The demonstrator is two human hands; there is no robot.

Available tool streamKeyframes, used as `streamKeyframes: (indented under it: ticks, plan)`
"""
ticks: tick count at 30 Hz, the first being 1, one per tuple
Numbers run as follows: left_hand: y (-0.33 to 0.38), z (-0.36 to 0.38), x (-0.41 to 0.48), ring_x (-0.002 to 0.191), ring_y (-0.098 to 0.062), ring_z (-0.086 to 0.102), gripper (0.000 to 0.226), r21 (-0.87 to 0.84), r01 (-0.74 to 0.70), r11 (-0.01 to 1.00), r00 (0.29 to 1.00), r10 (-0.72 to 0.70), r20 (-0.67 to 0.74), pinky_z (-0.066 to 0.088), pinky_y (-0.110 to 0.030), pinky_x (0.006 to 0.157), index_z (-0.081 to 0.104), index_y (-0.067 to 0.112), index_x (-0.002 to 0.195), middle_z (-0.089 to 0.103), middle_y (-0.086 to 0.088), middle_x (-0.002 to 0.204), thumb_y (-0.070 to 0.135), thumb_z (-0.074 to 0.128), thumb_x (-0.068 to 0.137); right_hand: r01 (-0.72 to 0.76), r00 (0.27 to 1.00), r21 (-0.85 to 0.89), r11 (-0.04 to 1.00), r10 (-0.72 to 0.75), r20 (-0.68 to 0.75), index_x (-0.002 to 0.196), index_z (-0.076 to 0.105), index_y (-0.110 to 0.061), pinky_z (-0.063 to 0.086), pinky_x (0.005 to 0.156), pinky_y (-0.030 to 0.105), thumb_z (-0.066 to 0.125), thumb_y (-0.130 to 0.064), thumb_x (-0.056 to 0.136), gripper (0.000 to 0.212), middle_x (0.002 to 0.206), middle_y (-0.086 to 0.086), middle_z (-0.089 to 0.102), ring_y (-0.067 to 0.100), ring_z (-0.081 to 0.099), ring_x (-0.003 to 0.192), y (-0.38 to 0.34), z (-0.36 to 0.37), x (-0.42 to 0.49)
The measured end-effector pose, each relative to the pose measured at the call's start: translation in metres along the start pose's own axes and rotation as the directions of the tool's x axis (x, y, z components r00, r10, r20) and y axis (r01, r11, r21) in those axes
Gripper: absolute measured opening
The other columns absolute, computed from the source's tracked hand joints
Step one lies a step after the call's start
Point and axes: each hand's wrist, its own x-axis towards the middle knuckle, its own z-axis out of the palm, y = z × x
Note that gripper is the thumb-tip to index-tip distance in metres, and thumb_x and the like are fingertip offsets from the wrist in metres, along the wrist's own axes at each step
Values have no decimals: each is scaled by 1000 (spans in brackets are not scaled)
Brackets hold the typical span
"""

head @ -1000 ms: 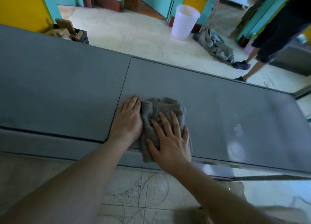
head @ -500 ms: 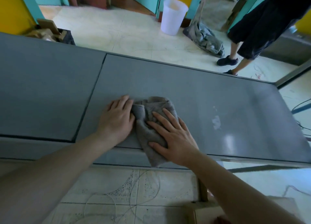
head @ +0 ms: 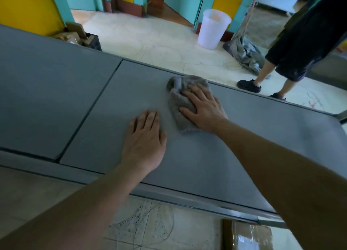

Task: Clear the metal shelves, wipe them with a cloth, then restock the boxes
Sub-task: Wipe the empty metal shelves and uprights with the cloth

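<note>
A grey metal shelf [head: 262,137] runs across the view, made of two panels with a seam between them. A crumpled grey cloth [head: 180,99] lies on the right panel near its far edge. My right hand [head: 203,109] presses flat on the cloth with fingers spread. My left hand [head: 145,142] rests flat on the bare shelf just left of and nearer than the cloth, not touching it. The shelf surface carries no boxes.
Beyond the shelf, a person in dark shorts and black shoes [head: 249,85] stands on the tiled floor. A white bucket [head: 213,28] and a grey heap of fabric [head: 246,54] lie near a doorway. Cardboard scraps [head: 75,36] sit at the far left. A taped box [head: 251,234] lies under the shelf's near edge.
My right hand has pushed the cloth away from the near edge to the far edge of the panel. My left hand has let go of the cloth and stays behind on the shelf.
</note>
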Motion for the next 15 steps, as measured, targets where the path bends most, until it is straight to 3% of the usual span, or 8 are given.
streamKeyframes:
  ticks: [7, 15]
  plan:
    - [-2, 2, -1, 155, -14, -2, 61, -2, 5, 1000, 1000, -5, -31, 2, -39, 126, 8, 15, 161, 5, 2, 169, 42, 17, 107, -196, 980, 59, 979, 198, -30, 153, 27, -43, 19, 119, 56, 34, -73, 93, 67, 166, -10, 16, 19, 2, 155, 6, 3, 68]
    - [-4, -1, -2, 153, -15, 15, 53, -89, -23, 996, 996, 15, -83, 11, -38, 125, 26, 14, 158, 22, 1, 166, 30, 18, 109, -265, 964, 33, 964, 266, -20, 158, 22, -36, 10, 121, 59, 26, -71, 97, 71, 170, -10, 7, 20, -7, 156, -36, 9, 2]
